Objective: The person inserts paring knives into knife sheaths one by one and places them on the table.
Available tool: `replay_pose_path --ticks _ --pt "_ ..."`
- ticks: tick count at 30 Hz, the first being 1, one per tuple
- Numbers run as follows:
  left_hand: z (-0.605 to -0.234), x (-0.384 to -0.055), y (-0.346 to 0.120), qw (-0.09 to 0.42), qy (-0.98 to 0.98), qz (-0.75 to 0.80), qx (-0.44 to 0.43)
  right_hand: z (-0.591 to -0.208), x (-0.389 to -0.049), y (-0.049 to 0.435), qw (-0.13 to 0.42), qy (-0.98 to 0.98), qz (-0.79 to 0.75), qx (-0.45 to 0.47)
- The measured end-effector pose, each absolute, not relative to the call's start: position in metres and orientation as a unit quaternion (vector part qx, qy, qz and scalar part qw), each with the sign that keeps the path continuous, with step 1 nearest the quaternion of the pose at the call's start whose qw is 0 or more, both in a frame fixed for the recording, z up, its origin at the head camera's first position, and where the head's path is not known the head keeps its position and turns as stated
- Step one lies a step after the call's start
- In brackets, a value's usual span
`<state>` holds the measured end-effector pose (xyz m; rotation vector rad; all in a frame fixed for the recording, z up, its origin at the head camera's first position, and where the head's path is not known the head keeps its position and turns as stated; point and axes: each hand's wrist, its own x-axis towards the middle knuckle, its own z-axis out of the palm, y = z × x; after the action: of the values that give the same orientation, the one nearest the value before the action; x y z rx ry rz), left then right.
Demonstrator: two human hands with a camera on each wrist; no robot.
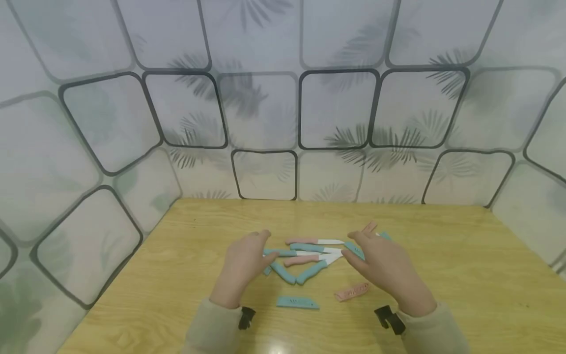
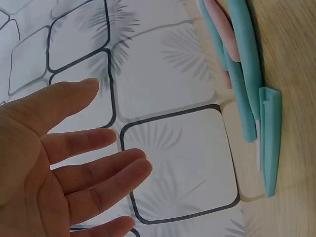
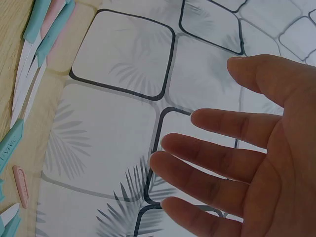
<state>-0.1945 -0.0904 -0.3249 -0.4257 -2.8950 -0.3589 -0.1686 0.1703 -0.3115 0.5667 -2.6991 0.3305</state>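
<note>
Left fingers (image 2: 79, 144): spread, thumb out, loosely bent, palm facing its wrist cam. Right fingers (image 3: 237, 123): same, spread with gaps between them, thumb raised clear of the rest. Both wrist views show the fingers well apart from the knives.

Left hand (image 1: 243, 263) is at the left end of the pile, right hand (image 1: 389, 263) at the right end. Palms roughly face each other, fingertips point far and inward. Forearms come in from the near side, light sleeves (image 1: 212, 322), black wrist mount (image 1: 246, 318) on the left one and a matching one on the right.

Knives, pink and teal handles, white blades, lie in a loose pile on the table between the hands. Blades mostly point right. Pink-handled knife (image 1: 302, 241) is farthest, teal-handled knife (image 1: 306, 247) just near of it. Teal handle (image 1: 311, 272) on the near side slants, its blade running far-right.

Covers: teal cover (image 1: 354, 250) shows between right thumb and index; pink cover (image 1: 369, 227) beyond the right fingertips. Near side: teal cover (image 1: 297, 302) centre, pink cover (image 1: 352, 292) right of it. Teal piece (image 1: 385, 236) behind the right hand, partly hidden.

Wood-grain table (image 1: 468, 255), leaf-print wall (image 1: 336, 108) behind.
</note>
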Motion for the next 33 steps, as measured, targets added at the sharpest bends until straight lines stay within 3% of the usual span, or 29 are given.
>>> replay_pose_path --ticks 14,23,33 --pt "-0.34 -0.207 -0.101 0.056 -0.982 -0.138 -0.121 -0.31 -0.168 0.167 0.168 -0.957 0.113 0.207" --pt "-0.346 -0.218 -0.101 -0.011 -0.985 -0.121 -0.121 -0.31 -0.168 0.168 0.18 -0.952 0.12 0.217" --pt "-0.357 -0.236 -0.108 -0.051 -0.975 0.0 -0.217 -0.31 -0.168 0.167 0.181 -0.95 0.108 0.23"
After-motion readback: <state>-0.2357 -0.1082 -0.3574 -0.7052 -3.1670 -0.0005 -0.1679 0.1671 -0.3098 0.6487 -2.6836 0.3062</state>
